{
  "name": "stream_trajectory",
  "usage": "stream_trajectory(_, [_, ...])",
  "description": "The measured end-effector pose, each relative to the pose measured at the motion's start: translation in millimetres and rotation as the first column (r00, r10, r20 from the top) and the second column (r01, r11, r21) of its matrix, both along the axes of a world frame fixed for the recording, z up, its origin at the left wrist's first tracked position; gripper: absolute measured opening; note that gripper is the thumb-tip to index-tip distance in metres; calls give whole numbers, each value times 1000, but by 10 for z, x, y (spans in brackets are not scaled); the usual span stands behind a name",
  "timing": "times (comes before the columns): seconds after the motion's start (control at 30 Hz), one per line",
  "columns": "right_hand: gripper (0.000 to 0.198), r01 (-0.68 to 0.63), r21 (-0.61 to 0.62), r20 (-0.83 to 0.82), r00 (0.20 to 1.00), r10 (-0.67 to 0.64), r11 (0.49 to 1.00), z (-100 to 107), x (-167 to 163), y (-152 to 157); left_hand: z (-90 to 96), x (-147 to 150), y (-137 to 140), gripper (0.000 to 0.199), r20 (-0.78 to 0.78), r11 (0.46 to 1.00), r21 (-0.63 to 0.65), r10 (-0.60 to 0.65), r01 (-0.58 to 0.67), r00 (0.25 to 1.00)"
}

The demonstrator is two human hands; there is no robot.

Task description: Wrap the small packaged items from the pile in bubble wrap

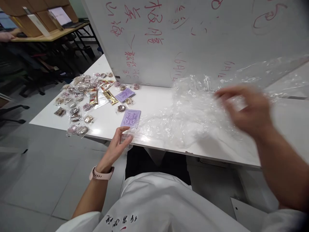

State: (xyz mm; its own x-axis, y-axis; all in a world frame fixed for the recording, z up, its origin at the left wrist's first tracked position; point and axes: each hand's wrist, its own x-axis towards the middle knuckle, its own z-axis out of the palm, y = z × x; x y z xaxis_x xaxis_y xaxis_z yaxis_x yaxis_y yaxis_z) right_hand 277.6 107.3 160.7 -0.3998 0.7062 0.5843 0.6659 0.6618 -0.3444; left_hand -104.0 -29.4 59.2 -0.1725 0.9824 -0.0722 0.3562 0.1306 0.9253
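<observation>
A large crumpled sheet of clear plastic film (166, 125) spreads over the white table and runs off to the right. At its left end, by the table's front edge, my left hand (116, 146) has the film's edge between thumb and fingers. My right hand (251, 111) is raised over the right part of the film. Motion smears its fingers, so I cannot make out whether they hold any of it. Just beyond my left fingertips lies a purple patterned card or packet (130, 118), with a second purple packet (125, 94) farther back.
Many small clear-wrapped snacks (82, 87) are scattered over the table's left end, among gold and red sachets (93, 96). A whiteboard (154, 61) with red writing stands along the back edge. At far left, another person's hand (7, 36) rests by a desk with a laptop (61, 17).
</observation>
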Motion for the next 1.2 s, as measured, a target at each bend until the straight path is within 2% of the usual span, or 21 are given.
stream_trajectory(0.03, [21, -178, -114, 35, 982, 183, 977, -151, -125, -116, 18, 36, 25, 51, 68, 999, -34, -4, 6, 998])
stream_trajectory(0.07, [22, -245, -236, 48, 964, 263, 940, -303, -209, -164, 33, 60, 45, 56, 122, 997, -70, -8, 16, 993])
stream_trajectory(0.13, [31, -173, -441, 67, 972, 224, 881, -575, -220, -37, 54, 60, 65, 60, 196, 992, -119, -28, 52, 980])
stream_trajectory(0.2, [43, 117, -517, 106, 992, -72, 848, -756, -43, 308, 71, -7, 45, 52, 228, 995, -70, -53, 71, 972])
stream_trajectory(0.27, [54, 414, -457, 171, 910, -379, 787, -825, 207, 679, 92, -119, -10, 35, 210, 994, 75, -91, 76, 973])
stream_trajectory(0.33, [59, 586, -326, 217, 810, -545, 742, -802, 373, 896, 116, -231, -76, 16, 152, 967, 226, -155, 119, 976])
stream_trajectory(0.37, [59, 599, -274, 217, 801, -559, 752, -774, 387, 924, 125, -273, -104, 12, 112, 947, 276, -202, 165, 973])
stream_trajectory(0.43, [56, 467, -272, 212, 882, -421, 842, -733, 266, 853, 134, -312, -128, 19, 15, 907, 321, -293, 273, 956])
stream_trajectory(0.5, [55, 191, -414, 224, 969, -103, 890, -745, 7, 718, 147, -297, -99, 27, -108, 871, 334, -344, 360, 933])
stream_trajectory(0.53, [57, 63, -522, 222, 973, 64, 850, -767, -139, 665, 166, -278, -68, 28, -180, 858, 338, -345, 387, 921])
stream_trajectory(0.6, [57, -94, -706, 162, 943, 290, 702, -790, -391, 624, 256, -239, 2, 28, -338, 840, 371, -275, 396, 900])
stream_trajectory(0.63, [53, -142, -745, 103, 941, 322, 651, -769, -478, 631, 332, -226, 29, 31, -423, 831, 399, -208, 388, 882])
stream_trajectory(0.67, [47, -188, -739, 25, 952, 305, 647, -713, -531, 646, 429, -221, 44, 39, -503, 817, 439, -121, 374, 856])
stream_trajectory(0.7, [41, -232, -677, -69, 965, 254, 698, -618, -550, 660, 540, -222, 41, 48, -573, 792, 491, -21, 364, 820])
stream_trajectory(0.73, [36, -265, -558, -181, 964, 197, 786, -488, -536, 664, 658, -227, 20, 57, -623, 753, 550, 82, 361, 778])
stream_trajectory(0.8, [27, -255, -203, -422, 894, 151, 945, -165, -430, 627, 870, -225, -73, 68, -658, 637, 672, 280, 378, 699])
stream_trajectory(0.87, [20, -179, 78, -542, 818, 192, 981, 132, -262, 539, 985, -176, -202, 70, -654, 529, 737, 400, 421, 642])
stream_trajectory(0.9, [18, -153, 136, -548, 811, 203, 979, 229, -173, 492, 989, -124, -264, 72, -665, 506, 735, 412, 450, 623])
stream_trajectory(1.0, [23, -168, 66, -449, 875, 179, 984, 210, 68, 440, 797, 125, -388, 67, -767, 560, 617, 270, 554, 581])
stream_trajectory(1.1, [21, -210, -219, -226, 961, 159, 953, -150, 259, 563, 451, 408, -417, 45, -824, 607, 472, 45, 640, 564])
stream_trajectory(1.2, [18, -31, -482, 158, 980, 122, 875, -445, 379, 691, 175, 588, -416, 31, -840, 642, 331, -133, 692, 525])
